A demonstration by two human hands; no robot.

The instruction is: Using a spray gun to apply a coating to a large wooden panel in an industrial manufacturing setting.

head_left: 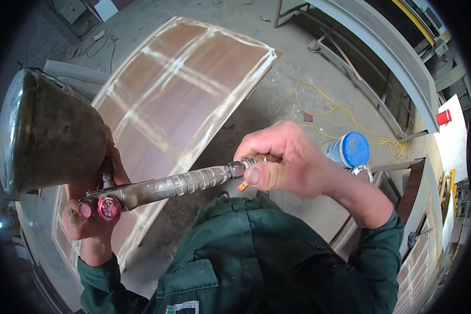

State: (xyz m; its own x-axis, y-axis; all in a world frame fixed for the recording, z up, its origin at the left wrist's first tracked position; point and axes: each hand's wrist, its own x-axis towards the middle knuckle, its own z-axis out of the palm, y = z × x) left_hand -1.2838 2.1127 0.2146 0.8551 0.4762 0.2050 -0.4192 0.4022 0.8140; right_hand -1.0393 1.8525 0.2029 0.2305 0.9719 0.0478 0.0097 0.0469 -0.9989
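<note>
A brown panel [230, 63] with whitish bands lay ahead and to the left. On the floor at the right stood a blue-lidded bucket [353, 149]. A metal spray gun [193, 182] with a big dull cup [63, 131] was held up before the torso. The left hand [76, 225] gripped its head beside the cup; the right hand [293, 159] grasped the metal fitting [237, 168] at the handle's end. Two red knobs [109, 208] showed near the left hand.

Beyond the right hand [293, 159], there's room between the brown panel [201, 91] and blue-lidded bucket [350, 149]; leftward, the spray gun [191, 184] bars passage
</note>
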